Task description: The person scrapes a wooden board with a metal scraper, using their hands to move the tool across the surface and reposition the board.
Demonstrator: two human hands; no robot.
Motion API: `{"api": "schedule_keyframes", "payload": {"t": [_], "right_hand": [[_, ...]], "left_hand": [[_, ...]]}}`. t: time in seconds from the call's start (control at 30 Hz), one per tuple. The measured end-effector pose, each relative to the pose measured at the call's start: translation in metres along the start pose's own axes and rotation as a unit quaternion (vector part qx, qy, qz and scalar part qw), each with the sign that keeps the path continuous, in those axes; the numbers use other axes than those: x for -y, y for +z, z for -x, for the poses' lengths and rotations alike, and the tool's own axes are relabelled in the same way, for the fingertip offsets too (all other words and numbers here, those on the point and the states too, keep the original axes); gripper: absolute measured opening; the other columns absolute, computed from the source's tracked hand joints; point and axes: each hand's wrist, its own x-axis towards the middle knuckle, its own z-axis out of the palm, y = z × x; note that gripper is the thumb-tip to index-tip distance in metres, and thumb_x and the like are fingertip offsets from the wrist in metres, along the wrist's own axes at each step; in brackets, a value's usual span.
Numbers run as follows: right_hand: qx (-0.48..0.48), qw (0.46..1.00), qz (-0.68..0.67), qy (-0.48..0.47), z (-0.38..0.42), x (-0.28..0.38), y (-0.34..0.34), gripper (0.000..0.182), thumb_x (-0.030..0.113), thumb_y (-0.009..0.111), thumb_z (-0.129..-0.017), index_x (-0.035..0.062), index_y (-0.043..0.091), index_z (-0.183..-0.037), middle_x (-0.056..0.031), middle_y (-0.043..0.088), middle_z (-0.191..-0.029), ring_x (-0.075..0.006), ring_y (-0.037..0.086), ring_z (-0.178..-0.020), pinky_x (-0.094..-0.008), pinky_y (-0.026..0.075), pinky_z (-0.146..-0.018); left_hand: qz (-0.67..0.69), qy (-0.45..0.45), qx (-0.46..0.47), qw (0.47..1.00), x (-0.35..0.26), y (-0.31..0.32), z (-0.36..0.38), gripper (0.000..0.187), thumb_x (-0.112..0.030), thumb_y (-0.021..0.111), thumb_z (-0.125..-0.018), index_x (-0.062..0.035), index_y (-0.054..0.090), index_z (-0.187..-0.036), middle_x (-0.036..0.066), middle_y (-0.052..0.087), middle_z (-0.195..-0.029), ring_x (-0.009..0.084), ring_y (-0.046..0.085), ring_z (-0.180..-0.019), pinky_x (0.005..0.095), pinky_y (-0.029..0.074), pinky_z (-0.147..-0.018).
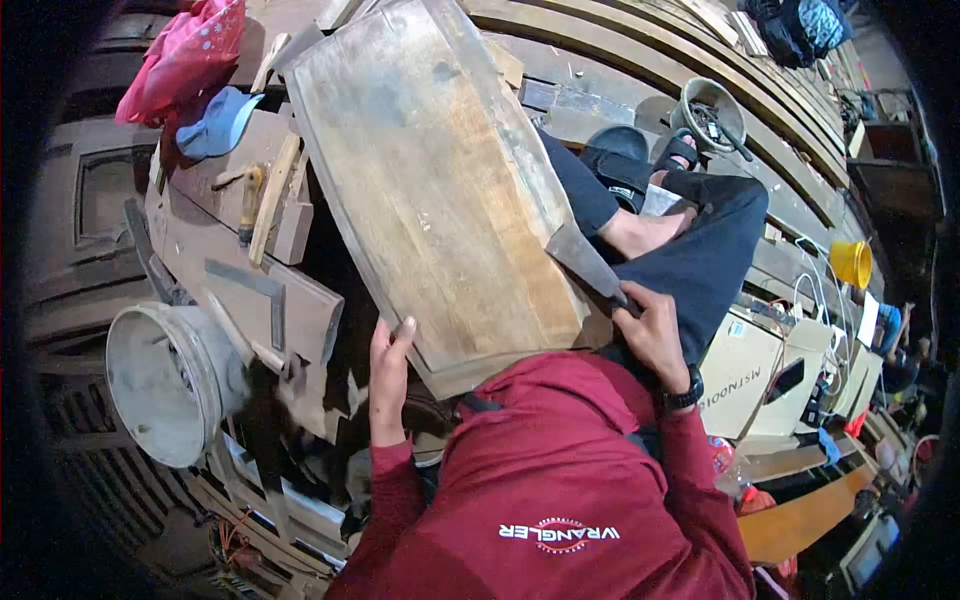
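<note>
A wooden panel (430, 200) with a bevelled, greyish border lies tilted across my lap. Its middle is bare, light brown wood with dusty grey patches. My left hand (390, 365) grips its lower left edge, thumb on top and fingers behind. My right hand (650, 325) is closed round the dark handle of a scraper (578, 258) with a wide, flat blade. That blade rests at the panel's right border, pointing up and left. The underside of the panel and part of the scraper's handle are hidden.
On the left are a white bucket (160, 385), a wood-handled tool (251, 200), a blue cap (218, 125) and a pink bag (190, 60). A grey bucket (712, 110) stands beyond my feet. At right are a cardboard box (745, 375) and a yellow bucket (851, 264).
</note>
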Motion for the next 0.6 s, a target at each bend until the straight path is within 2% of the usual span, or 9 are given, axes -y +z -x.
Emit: {"api": "schedule_keyframes", "payload": {"t": [0.03, 0.07, 0.13, 0.23, 0.27, 0.33, 0.47, 0.53, 0.6], "right_hand": [[-0.006, 1.000, 0.001, -0.009, 0.000, -0.001, 0.001, 0.033, 0.007, 0.065, -0.078, -0.0029, 0.070, -0.108, -0.0296, 0.064, -0.081, -0.0449, 0.069, -0.078, -0.0431, 0.053, -0.072], [-0.014, 1.000, 0.002, -0.021, -0.002, -0.002, -0.001, 0.033, 0.007, 0.065, -0.078, -0.0030, 0.070, -0.108, -0.0294, 0.064, -0.082, -0.0450, 0.069, -0.079, -0.0437, 0.054, -0.072], [-0.008, 0.998, 0.046, -0.052, -0.003, 0.000, -0.006, 0.030, 0.007, 0.066, -0.077, -0.0035, 0.070, -0.105, -0.0277, 0.067, -0.088, -0.0442, 0.068, -0.083, -0.0458, 0.054, -0.075], [-0.052, 0.987, 0.075, -0.130, -0.002, 0.001, -0.003, 0.027, 0.009, 0.068, -0.078, -0.0035, 0.071, -0.101, -0.0247, 0.068, -0.095, -0.0440, 0.067, -0.086, -0.0473, 0.053, -0.076], [-0.056, 0.984, 0.114, -0.126, 0.000, 0.007, -0.004, 0.029, 0.010, 0.069, -0.078, -0.0026, 0.071, -0.104, -0.0234, 0.066, -0.091, -0.0439, 0.065, -0.083, -0.0479, 0.052, -0.074], [-0.052, 0.983, 0.119, -0.127, 0.002, 0.013, -0.003, 0.032, 0.011, 0.069, -0.078, -0.0010, 0.071, -0.107, -0.0225, 0.064, -0.087, -0.0427, 0.064, -0.080, -0.0476, 0.052, -0.073], [-0.033, 0.976, 0.082, -0.201, 0.000, 0.016, 0.014, 0.042, 0.013, 0.067, -0.080, -0.0008, 0.067, -0.120, -0.0247, 0.062, -0.082, -0.0433, 0.064, -0.078, -0.0486, 0.051, -0.072], [-0.020, 0.985, 0.049, -0.163, 0.001, 0.028, 0.025, 0.054, 0.012, 0.066, -0.082, -0.0007, 0.058, -0.134, -0.0277, 0.064, -0.085, -0.0462, 0.064, -0.079, -0.0514, 0.051, -0.072], [-0.034, 0.987, 0.021, -0.154, 0.004, 0.034, 0.037, 0.066, 0.010, 0.066, -0.085, 0.0016, 0.042, -0.147, -0.0316, 0.064, -0.091, -0.0514, 0.063, -0.081, -0.0549, 0.051, -0.072]], "left_hand": [[-0.008, -0.004, -0.008, 1.000, -0.004, 0.002, -0.001, 0.054, -0.019, 0.062, -0.100, 0.0047, 0.042, -0.144, 0.017, 0.057, -0.134, 0.0258, 0.055, -0.123, 0.0369, 0.039, -0.109], [-0.124, 0.057, -0.061, 0.989, -0.008, 0.006, -0.004, 0.058, -0.018, 0.064, -0.098, 0.0049, 0.038, -0.146, 0.020, 0.053, -0.136, 0.0288, 0.053, -0.125, 0.0390, 0.038, -0.110], [-0.345, 0.173, -0.165, 0.908, -0.019, 0.014, -0.009, 0.067, -0.015, 0.066, -0.096, 0.0053, 0.030, -0.148, 0.026, 0.047, -0.141, 0.0350, 0.050, -0.130, 0.0431, 0.036, -0.113], [-0.362, 0.323, -0.247, 0.839, -0.059, 0.035, -0.030, 0.072, -0.011, 0.069, -0.092, 0.0042, 0.029, -0.148, 0.030, 0.041, -0.142, 0.0434, 0.041, -0.135, 0.0497, 0.034, -0.114], [-0.363, 0.368, -0.242, 0.821, -0.075, 0.042, -0.040, 0.066, -0.009, 0.069, -0.090, 0.0036, 0.035, -0.145, 0.028, 0.044, -0.139, 0.0435, 0.044, -0.133, 0.0493, 0.035, -0.113], [-0.359, 0.391, -0.243, 0.812, -0.102, 0.058, -0.067, 0.055, -0.011, 0.068, -0.094, 0.0031, 0.042, -0.140, 0.024, 0.050, -0.138, 0.0414, 0.049, -0.130, 0.0485, 0.038, -0.111], [-0.347, 0.418, -0.249, 0.802, -0.123, 0.070, -0.145, 0.051, -0.008, 0.066, -0.091, 0.0033, 0.045, -0.136, 0.023, 0.048, -0.138, 0.0420, 0.046, -0.131, 0.0485, 0.037, -0.111], [-0.329, 0.415, -0.264, 0.806, -0.119, 0.071, -0.178, 0.051, -0.011, 0.065, -0.093, 0.0037, 0.045, -0.138, 0.022, 0.046, -0.143, 0.0411, 0.045, -0.134, 0.0477, 0.037, -0.112], [-0.388, 0.386, -0.303, 0.780, -0.107, 0.074, -0.196, 0.049, -0.017, 0.060, -0.096, 0.0030, 0.048, -0.139, 0.021, 0.042, -0.151, 0.0391, 0.040, -0.141, 0.0463, 0.034, -0.115]]}}
